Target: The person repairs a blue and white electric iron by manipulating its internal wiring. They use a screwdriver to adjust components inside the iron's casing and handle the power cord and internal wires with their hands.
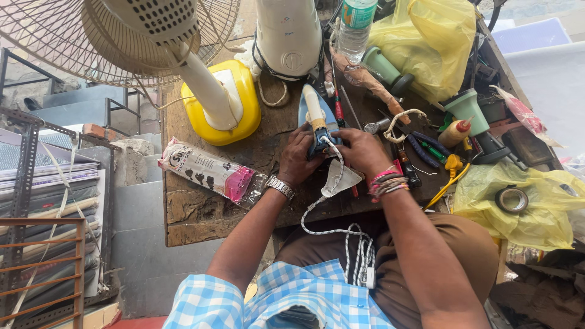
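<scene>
A blue and white electric iron (314,113) lies on the worn wooden workbench (201,210), its nose pointing away from me. My left hand (298,155) grips the rear left side of the iron. My right hand (361,151) holds the rear right side, fingers by the cord entry. A white braided cord (341,231) runs from the iron's back down across my lap. A pale cover piece (341,180) hangs under my right hand. A watch sits on my left wrist, coloured bands on my right.
A table fan with a yellow base (222,103) stands at the back left, a white appliance body (289,36) behind the iron. A printed packet (204,170) lies left. Screwdrivers, pliers (423,146), a glue bottle (457,131), tape roll (510,199) and yellow bags crowd the right.
</scene>
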